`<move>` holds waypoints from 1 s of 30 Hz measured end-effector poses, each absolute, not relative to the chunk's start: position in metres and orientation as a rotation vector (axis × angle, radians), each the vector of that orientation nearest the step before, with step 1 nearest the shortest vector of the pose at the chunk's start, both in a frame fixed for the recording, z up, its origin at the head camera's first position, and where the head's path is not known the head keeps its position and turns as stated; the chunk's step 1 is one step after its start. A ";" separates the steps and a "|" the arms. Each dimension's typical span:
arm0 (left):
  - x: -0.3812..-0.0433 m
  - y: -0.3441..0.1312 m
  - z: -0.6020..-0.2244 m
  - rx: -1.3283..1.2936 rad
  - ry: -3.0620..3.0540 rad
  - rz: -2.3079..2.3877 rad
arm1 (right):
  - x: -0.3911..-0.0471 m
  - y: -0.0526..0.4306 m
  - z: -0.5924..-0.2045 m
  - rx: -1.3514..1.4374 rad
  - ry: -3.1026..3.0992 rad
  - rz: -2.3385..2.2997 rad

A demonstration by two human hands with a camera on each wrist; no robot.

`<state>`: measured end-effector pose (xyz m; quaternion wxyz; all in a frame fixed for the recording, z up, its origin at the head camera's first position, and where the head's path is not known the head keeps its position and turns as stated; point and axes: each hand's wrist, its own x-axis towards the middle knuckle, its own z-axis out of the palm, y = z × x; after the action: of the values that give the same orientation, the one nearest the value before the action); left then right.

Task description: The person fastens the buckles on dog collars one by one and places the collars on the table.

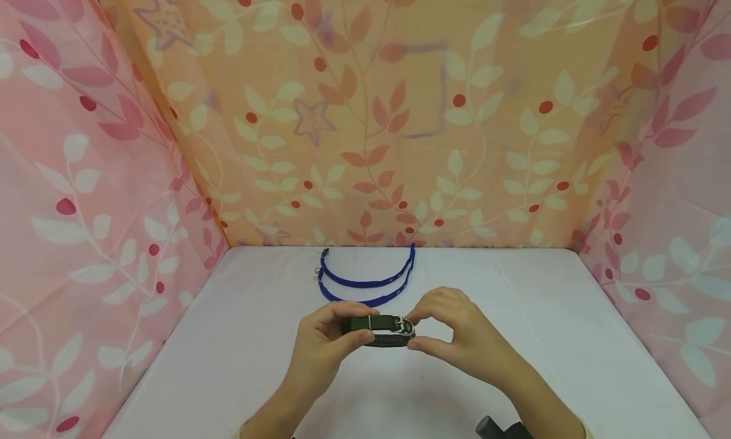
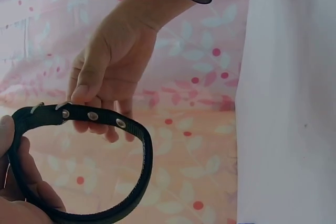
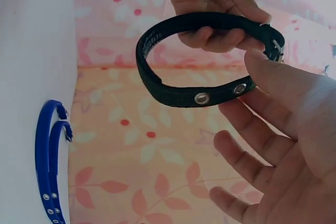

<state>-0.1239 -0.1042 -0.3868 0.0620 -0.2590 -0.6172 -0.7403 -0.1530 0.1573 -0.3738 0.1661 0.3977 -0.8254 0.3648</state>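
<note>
A dark green collar (image 1: 385, 341) with a metal buckle (image 1: 401, 325) is fastened into a loop and held up above the table. My left hand (image 1: 322, 344) grips one side of it, thumb in front and fingers behind. At the buckle end, the thumb and index finger of my right hand (image 1: 465, 334) pinch the strap. Metal eyelets (image 3: 202, 98) line the strap in the right wrist view, where the other right fingers (image 3: 236, 158) spread apart from it. The left wrist view shows the whole loop of the collar (image 2: 148, 153) standing round and open.
Two blue collars (image 1: 365, 284) lie curved side by side at the back of the white table (image 1: 228, 363). Patterned cloth (image 1: 365, 109) walls the table at the back and both sides. A dark cylindrical object (image 1: 492, 427) shows by the right forearm.
</note>
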 end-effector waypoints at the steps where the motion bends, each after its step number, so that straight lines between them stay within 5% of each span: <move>1: -0.124 -0.105 -0.387 -0.801 -1.848 -2.241 | -0.154 0.157 -0.374 1.142 -2.328 1.043; 30: -0.143 -0.118 -0.385 -0.733 -2.278 -2.123 | -0.161 0.165 -0.366 1.148 -1.877 0.949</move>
<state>-0.1426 -0.1181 -0.3847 -0.0289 -0.2289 -0.7118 -0.6634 -0.1608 0.1655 -0.3656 0.3639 0.4462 -0.7296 0.3690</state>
